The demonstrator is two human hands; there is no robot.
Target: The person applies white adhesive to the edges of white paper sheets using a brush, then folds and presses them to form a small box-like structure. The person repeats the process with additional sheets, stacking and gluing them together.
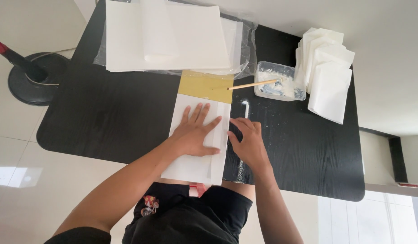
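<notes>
- black table (pixel 105 122) on pale tiled floor; stack of white sheets (pixel 168 36) at far edge.
- left hand (pixel 194 133) flat, fingers spread, pinning white paper (pixel 191 165); grips nothing.
- right hand (pixel 248 142) presses the folded right edge.
- step judged: creasing the flap; next calls for firm sliding pressure.
- paste tub (pixel 281 81), stick (pixel 252 84), folded bags (pixel 329 68) right.

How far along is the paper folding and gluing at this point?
Done: a pile of folded white bags lies at the table's right end. In hand: the left hand presses flat on a white sheet over a yellow board, while the right hand works its folded right edge. Left: a stack of flat sheets waits at the far edge; a stick rests on the paste tub.
</notes>
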